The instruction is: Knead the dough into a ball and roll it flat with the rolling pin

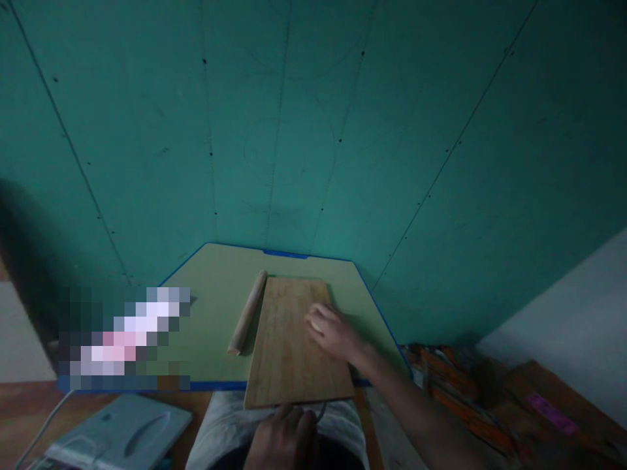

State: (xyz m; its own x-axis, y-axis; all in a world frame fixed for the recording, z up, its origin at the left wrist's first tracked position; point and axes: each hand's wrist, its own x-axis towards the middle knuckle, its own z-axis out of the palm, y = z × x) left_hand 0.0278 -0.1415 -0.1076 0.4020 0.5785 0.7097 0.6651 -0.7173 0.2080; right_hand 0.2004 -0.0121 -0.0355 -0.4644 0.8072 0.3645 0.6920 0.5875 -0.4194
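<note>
A wooden cutting board point(289, 346) lies lengthwise on the table, its near end jutting past the table's edge. My right hand point(336, 333) reaches in from the right over the board. Its curled fingers close around a small pale lump point(317, 326), mostly covered, whose kind I cannot make out. Low in the picture, my left hand point(281, 440) is at the board's near edge above my lap, with fingers bent and closed. What it grips, if anything, is hidden. A wooden rolling pin point(248, 313) rests along the board's left side.
The pale tabletop point(210, 320) has a blue rim and stands against a green wall point(304, 130). A blurred-out object point(122, 339) occupies its left side. Below left is a grey plastic case point(127, 431) with a cable; cardboard boxes point(553, 398) stand at the right.
</note>
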